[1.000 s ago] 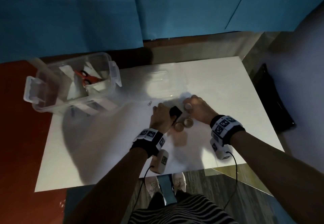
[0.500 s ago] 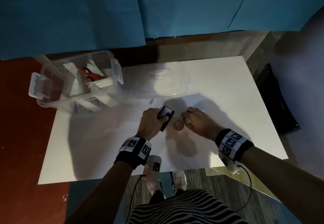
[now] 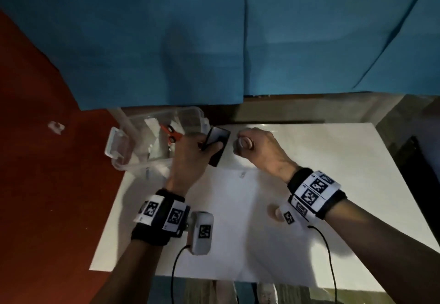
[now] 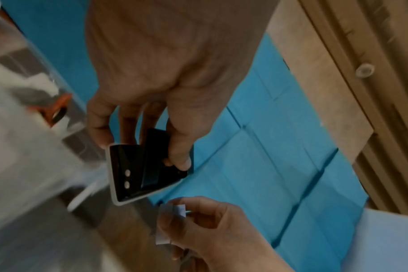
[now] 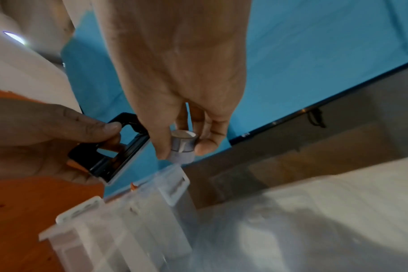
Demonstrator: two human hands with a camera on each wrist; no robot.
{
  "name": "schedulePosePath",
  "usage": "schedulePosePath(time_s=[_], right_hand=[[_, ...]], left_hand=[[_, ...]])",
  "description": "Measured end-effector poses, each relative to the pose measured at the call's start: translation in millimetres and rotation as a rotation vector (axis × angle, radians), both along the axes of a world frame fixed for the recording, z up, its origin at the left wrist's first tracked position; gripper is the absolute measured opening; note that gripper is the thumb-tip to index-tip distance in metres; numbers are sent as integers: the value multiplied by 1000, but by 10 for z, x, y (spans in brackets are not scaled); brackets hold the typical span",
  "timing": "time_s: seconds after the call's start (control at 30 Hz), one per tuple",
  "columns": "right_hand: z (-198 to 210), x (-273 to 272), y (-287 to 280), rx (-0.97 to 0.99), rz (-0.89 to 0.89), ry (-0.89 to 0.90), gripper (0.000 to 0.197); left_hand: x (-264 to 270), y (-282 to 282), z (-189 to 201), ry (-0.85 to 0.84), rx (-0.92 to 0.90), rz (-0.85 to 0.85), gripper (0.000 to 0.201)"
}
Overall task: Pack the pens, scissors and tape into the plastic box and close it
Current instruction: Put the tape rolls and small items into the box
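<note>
- Left hand (image 3: 190, 158): the grip is closed around a black dispenser (image 3: 215, 145), thumb on one face and fingers (image 4: 178, 147) on the other. It is carried at mid-frame in the head view, just right of the box (image 3: 152, 141), probably so it can be lowered in over the near wall.
- Right hand (image 3: 259, 151): thumb and fingertips pinch a small tape roll (image 5: 183, 145) by its sides. A light pinch suits so small a cylinder and should let it drop cleanly once over the opening.
- Box: clear plastic, open, at the left edge of the white bench (image 3: 309, 184), centre-left of the head view. Its latch flaps (image 5: 177, 185) hang outward, leaving the mouth unobstructed for loading.
- Scissors (image 3: 171, 133): red-handled, already lying inside the box; pale items beside them are too blurred to identify.
- Second roll (image 3: 273, 213): a small tan roll rests on the bench at lower right of centre, partly hidden by the right wrist band, and appears yet to be packed.
- Lid: not clearly distinguishable in these views.
- Stage, as judged: both hands are delivering the tape items; closing remains.
</note>
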State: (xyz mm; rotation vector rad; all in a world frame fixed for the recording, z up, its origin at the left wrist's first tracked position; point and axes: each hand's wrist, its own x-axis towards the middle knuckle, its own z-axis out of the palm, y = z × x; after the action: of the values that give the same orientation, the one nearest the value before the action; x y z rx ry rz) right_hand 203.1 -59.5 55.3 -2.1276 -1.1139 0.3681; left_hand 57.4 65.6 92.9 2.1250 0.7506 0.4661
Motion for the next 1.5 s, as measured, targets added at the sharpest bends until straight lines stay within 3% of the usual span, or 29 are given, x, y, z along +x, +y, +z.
schedulePosePath(time_s=[0.07, 0.13, 0.2, 0.33, 0.4, 0.5, 0.57, 0.63, 0.7, 0.8, 0.97, 1.1, 1.2, 1.3, 1.43, 1.5], right_hand=[[193, -15, 317, 66, 5, 1, 15], [309, -27, 640, 111, 20, 31, 25], [343, -60, 946, 110, 50, 48, 23], [200, -131, 1426, -10, 81, -12, 14], [91, -141, 1563, -72, 68, -58, 14], [-23, -190, 1672, -136, 56, -122, 23], [-61, -214, 1709, -179, 54, -152, 34], [-63, -207, 1708, -219, 73, -166, 48], [-36, -160, 1656, -209, 74, -133, 55], [0, -29, 1481, -146, 33, -64, 43], [60, 231, 947, -144, -57, 37, 34], [91, 408, 391, -195, -43, 139, 13], [-48, 472, -39, -378, 21, 169, 12], [-248, 491, -452, -535, 71, 193, 15], [-529, 504, -825, -578, -2, 210, 15], [-647, 445, -936, -595, 24, 195, 25]], left_hand=[[-47, 305, 184, -32, -15, 75, 4], [-58, 594, 265, -67, -74, 183, 16], [-66, 854, 287, -147, -194, 251, 6], [-38, 1298, 220, -165, -303, 360, 34], [24, 1601, -55, -204, -328, 389, 44], [87, 1483, 98, -237, -288, 389, 71], [136, 1439, 114, -197, -197, 358, 76], [235, 1448, 44, -148, -141, 356, 69], [308, 1471, -44, -135, -162, 382, 50], [401, 1403, -141, -78, -134, 402, 25], [482, 1242, -291, -23, -161, 393, 40], [551, 1107, -389, 326, 55, 164, 55], [579, 988, -374, 529, 151, 36, 45], [644, 857, -305, 500, 277, 18, 32], [730, 450, -61, 366, 569, 45, 24], [779, 133, -4, 259, 557, -34, 19]])
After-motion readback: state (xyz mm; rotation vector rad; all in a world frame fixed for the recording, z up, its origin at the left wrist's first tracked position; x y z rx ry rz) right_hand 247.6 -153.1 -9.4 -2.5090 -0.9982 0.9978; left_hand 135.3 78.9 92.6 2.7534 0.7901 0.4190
